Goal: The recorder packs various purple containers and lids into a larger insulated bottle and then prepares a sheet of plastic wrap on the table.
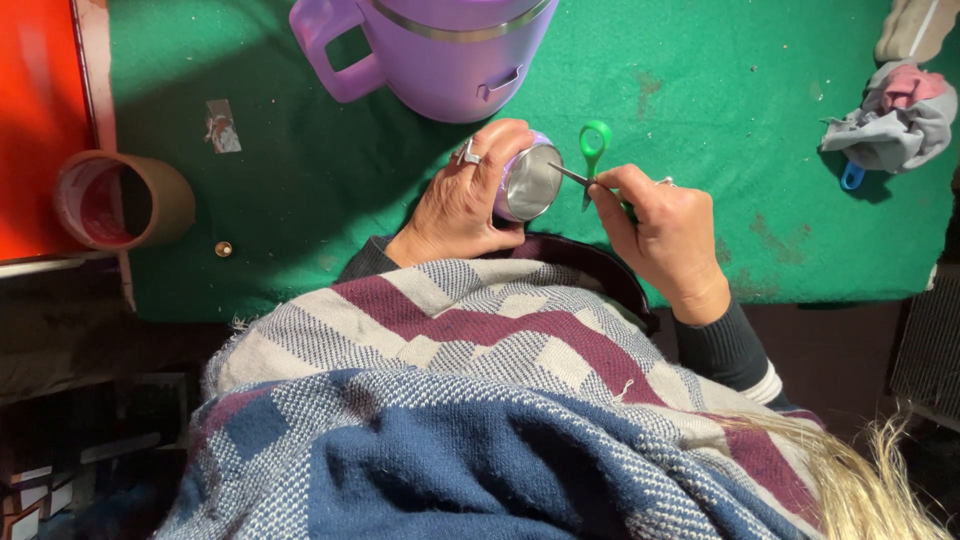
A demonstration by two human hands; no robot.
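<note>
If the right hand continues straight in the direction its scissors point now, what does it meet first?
The right hand aims the green-handled scissors leftward; their tip already seems to meet the metal rim of the small purple cup held by the left hand. Depth is unclear.

Green felt table cover (300, 190), stained and scuffed in places. Large purple jug (440, 50) with handle at the far edge. Brown tape roll (125, 200) at left, small brass stud (223, 248) near it. Bundled grey and pink cloth (895, 120) at right. Orange panel (35, 120) far left.
</note>
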